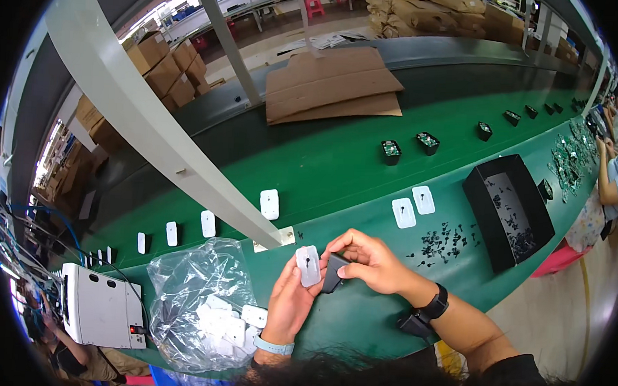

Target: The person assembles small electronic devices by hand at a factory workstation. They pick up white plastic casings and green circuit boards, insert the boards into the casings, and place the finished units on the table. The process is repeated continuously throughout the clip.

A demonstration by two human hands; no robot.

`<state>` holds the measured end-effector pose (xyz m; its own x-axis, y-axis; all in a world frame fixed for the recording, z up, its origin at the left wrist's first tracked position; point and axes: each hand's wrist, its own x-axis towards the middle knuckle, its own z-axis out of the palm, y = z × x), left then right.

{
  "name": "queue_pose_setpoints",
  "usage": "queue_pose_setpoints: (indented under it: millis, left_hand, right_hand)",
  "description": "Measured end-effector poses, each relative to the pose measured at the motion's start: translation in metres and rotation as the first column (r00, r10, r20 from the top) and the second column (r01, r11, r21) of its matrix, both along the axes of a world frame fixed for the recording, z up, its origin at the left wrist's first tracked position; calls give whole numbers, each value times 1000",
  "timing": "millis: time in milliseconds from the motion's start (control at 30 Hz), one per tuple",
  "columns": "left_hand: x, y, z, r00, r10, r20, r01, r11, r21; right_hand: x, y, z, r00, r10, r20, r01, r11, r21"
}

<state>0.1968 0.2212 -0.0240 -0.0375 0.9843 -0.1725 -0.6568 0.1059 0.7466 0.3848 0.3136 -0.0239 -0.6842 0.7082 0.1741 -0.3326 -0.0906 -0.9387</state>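
My left hand (288,301) grips a white translucent plastic cover (309,274), its tray-like inside turned up. A small black part with a thin stem lies in that cover. Close beside it, my right hand (375,265) is closed on a black plastic housing (333,274), thumb on top. Whether the housing and the cover touch, I cannot tell. Right of my hands, two similar covers (403,213) lie on the green bench, each with a small black part in it. Many loose small black parts (443,243) are scattered nearby.
A black box (482,213) holds more small parts. Circuit boards (571,159) are heaped far right. Housings with boards (427,143) and white covers (208,223) line the green belt (324,166). A white post (186,163), clear bag (191,277) and white machine (100,308) stand left.
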Motion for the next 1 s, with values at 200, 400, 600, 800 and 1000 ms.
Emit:
queue_pose_setpoints:
  millis: [200, 400, 600, 800, 1000]
  left_hand:
    - [-1, -5, -7, 997, -71, 2, 71, 997, 6]
    - [2, -7, -12, 991, -114, -74, 112, 993, -27]
    - [5, -7, -12, 985, -116, -132, 111, 993, -40]
    - [-2, -8, -19, 986, -98, -132, 99, 995, 4]
    - [11, -7, -10, 809, 245, -534, -157, 966, 206]
  right_hand:
    - [0, 0, 9, 988, -104, 110, 74, 965, 252]
    - [3, -2, 16, 963, -168, 213, 72, 915, 396]
    - [2, -2, 15, 964, -187, 189, 70, 864, 498]
    - [0, -2, 15, 972, -200, 127, 122, 882, 455]
    - [-7, -10, 9, 937, -175, 302, 156, 984, 86]
